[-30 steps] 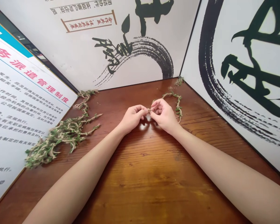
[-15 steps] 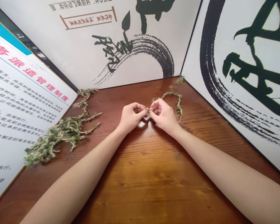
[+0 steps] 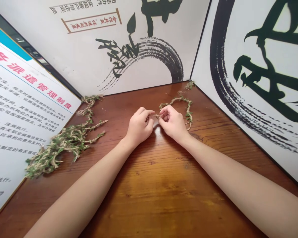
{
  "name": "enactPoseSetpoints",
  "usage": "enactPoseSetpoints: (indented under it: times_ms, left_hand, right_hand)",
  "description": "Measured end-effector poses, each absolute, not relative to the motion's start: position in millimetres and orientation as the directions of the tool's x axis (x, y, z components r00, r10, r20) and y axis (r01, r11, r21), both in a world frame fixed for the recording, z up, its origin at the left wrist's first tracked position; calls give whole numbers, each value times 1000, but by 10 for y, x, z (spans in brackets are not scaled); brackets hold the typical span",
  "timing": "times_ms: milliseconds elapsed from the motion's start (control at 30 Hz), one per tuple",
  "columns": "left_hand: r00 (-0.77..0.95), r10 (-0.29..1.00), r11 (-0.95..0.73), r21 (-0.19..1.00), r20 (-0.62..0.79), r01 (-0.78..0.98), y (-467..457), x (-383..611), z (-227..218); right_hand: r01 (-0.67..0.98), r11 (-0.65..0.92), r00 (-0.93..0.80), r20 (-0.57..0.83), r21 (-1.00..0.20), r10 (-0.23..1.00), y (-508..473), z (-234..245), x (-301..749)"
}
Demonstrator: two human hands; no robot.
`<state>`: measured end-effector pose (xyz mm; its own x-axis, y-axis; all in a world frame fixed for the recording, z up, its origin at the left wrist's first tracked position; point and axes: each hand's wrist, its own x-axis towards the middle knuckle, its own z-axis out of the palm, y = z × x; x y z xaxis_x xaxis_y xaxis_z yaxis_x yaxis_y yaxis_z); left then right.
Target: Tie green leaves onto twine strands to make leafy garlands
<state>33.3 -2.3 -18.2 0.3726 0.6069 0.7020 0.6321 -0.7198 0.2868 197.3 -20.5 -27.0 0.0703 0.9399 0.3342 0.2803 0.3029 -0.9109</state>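
I record the left hand [image 3: 139,127] and right hand [image 3: 172,123] clenched, pinching a thin twine-bound green sprig strand [image 3: 181,98] above the brown wooden surface [image 3: 149,185]; a thicker twisted green sprig bundle [image 3: 69,140] lies at left.

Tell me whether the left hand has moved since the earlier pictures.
Yes, slightly: against the far edge of the wooden table, the left hand has tilted, its knuckles rising toward that edge and its wrist dropping back toward the person.

Glossy reddish-brown wood-grain tabletop [image 3: 149,185]. Large tangled pile of leafy green sprigs [image 3: 67,142] lies at left, trailing toward far left corner. Thinner sprig strand [image 3: 176,100] curves right of center; small loose sprig [image 3: 190,85] sits at far right corner.
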Motion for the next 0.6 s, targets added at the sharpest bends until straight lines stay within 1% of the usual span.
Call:
enactPoseSetpoints:
  times_ms: [100,167,233,300,367,533,600]
  left_hand:
    - [367,713,-682,470,598,560,-15,310,-189]
    - [354,777,-622,555,520,552,-11,301,-192]
    - [356,825,-564,605,438,563,-12,300,-187]
    - [355,857,-516,615,375,597,-18,306,-171]
    - [330,880,-475,608,341,636,-25,315,-152]
    - [300,897,-436,531,326,727,-9,323,-147]
    - [268,905,-414,536,331,736,2,323,-155]
  right_hand:
    - [267,295,74,324,-918,943,-187,-285,1980]
    - [263,296,66,323,-918,944,-179,-294,1984]
    - [268,303,54,329,-914,943,-177,-295,1987]
    - [273,303,45,327,-913,944,-181,-291,1987]
    - [280,300,43,324,-912,945,-185,-287,1986]
    - [260,307,40,328,-916,944,-175,-320,1983]
    - [221,309,13,319,-925,948,-162,-347,1980]
